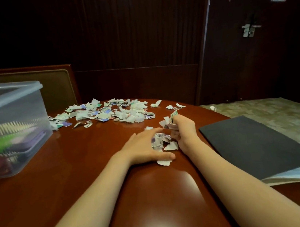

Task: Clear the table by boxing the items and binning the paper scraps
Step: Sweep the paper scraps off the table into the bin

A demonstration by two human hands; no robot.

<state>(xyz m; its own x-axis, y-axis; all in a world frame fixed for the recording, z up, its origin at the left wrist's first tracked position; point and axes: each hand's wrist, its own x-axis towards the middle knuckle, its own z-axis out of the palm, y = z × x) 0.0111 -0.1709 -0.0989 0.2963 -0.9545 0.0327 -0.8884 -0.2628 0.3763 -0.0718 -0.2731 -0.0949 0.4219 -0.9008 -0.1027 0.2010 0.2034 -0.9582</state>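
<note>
At frame centre the left grip (146,146), fingers straight on the worktop (97,187), is walling in a small heap (159,141), seemingly feeding the right grip (182,128), which is clamping paper scraps (166,123). The main pile (107,113) is lying upper centre, beside the clear box (9,122).

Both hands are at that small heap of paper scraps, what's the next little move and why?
Probably push the left hand rightward, sweeping the loose scraps into the right hand, which grips a bunch. Those few lie between the hands, and the big pile waits farther back.
</note>
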